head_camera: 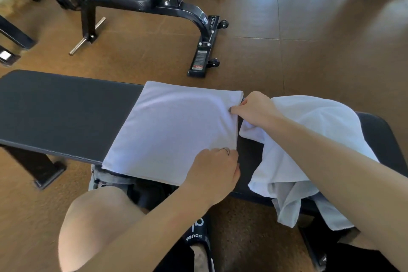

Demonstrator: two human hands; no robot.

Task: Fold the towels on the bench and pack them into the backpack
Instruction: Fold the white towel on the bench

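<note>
A person seated at a long black padded gym bench (66, 112) works a white terry towel, folded flat into a rough square (172, 130), which lies across the bench's width w/ its near edge overhanging toward the knees; laid flat this way, prob. so edges can be squared before the next fold. The right hand (254, 110) pinches the towel's far right corner, fingers curled on the cloth; the left hand (214, 170) sits at the near right corner, fingers curled over the edge, a ring showing, apparently gripping it, though the fingertips are hidden; both hands thus hold the same right-hand side, a grip that suits lifting that edge over to the left, in my reading. The folded towel lies directly under and left of both hands, touching each. Just beside it on the right, under the right forearm, a second white towel, loose and rumpled (309, 139), is heaped on the bench, part of it hanging off the near edge; seemingly parked within reach, not yet folded. No backpack can be made out for certain; a dark hanging shape far back left is too unclear to name. Behind the bench stands a black steel-framed exercise machine w/ padded seat and small wheels (154, 4) on the brown floor.
</note>
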